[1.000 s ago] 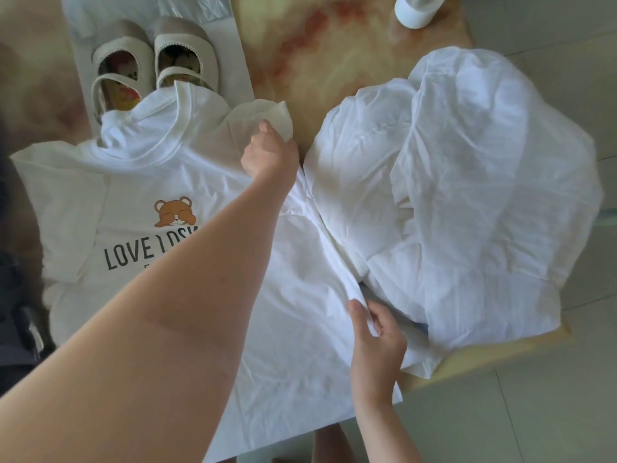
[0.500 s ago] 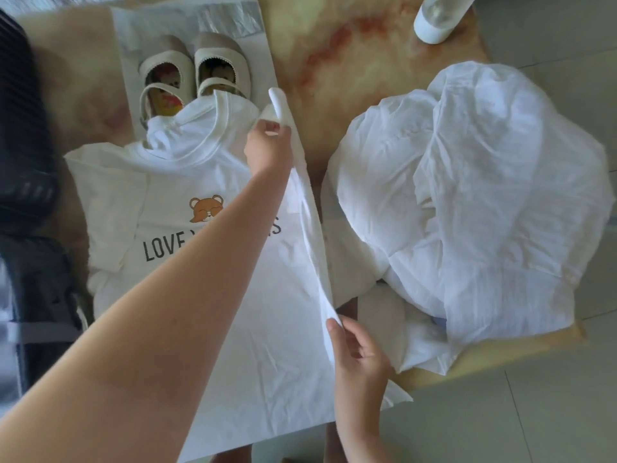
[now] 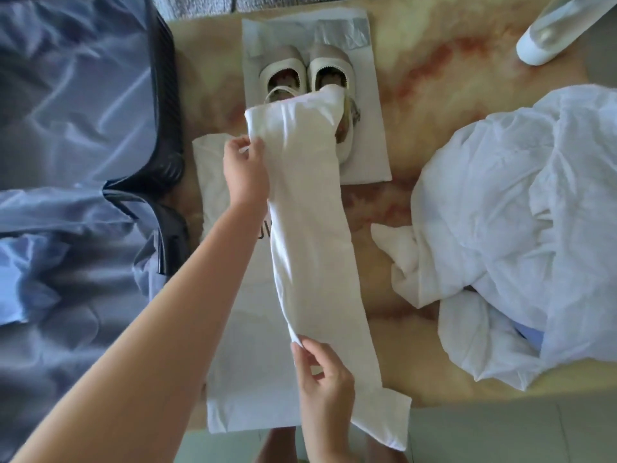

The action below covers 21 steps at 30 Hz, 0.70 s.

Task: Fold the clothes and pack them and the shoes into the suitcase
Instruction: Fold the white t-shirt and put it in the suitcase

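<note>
Pinches white T-shirt [image 3: 310,228], one side folded over lengthwise as a long strip, with left hand [image 3: 245,172] and right hand [image 3: 322,372].

Setting: domestic, probably a living room; low table [image 3: 417,61] with marbled cream-and-orange top over pale floor tiles [image 3: 500,436]; grey nubby fabric [image 3: 200,3], sofa or rug unclear, past the far edge; open suitcase [image 3: 66,95] with blue lining at the left edge; bare legs [image 3: 277,442] below the near edge.
</note>
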Each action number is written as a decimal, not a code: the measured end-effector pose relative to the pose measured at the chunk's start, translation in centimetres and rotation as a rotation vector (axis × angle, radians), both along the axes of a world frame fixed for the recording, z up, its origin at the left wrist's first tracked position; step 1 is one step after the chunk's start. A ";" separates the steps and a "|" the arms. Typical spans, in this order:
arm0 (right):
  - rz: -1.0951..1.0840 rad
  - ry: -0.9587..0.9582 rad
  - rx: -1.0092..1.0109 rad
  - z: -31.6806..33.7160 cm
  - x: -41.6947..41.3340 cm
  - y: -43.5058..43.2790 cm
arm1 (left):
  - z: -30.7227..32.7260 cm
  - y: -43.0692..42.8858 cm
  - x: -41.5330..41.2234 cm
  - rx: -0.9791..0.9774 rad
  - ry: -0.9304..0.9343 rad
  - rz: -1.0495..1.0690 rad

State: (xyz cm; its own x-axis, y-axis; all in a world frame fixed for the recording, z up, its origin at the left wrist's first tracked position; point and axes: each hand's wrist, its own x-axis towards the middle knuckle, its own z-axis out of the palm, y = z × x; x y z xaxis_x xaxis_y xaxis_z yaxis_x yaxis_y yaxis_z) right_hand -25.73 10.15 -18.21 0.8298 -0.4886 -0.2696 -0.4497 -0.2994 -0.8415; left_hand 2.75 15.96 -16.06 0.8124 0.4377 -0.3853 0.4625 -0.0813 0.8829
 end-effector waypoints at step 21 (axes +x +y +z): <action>0.351 0.260 0.156 -2.7 0.6 8.7 | -4.6 9.6 -0.3 0.169 0.061 0.160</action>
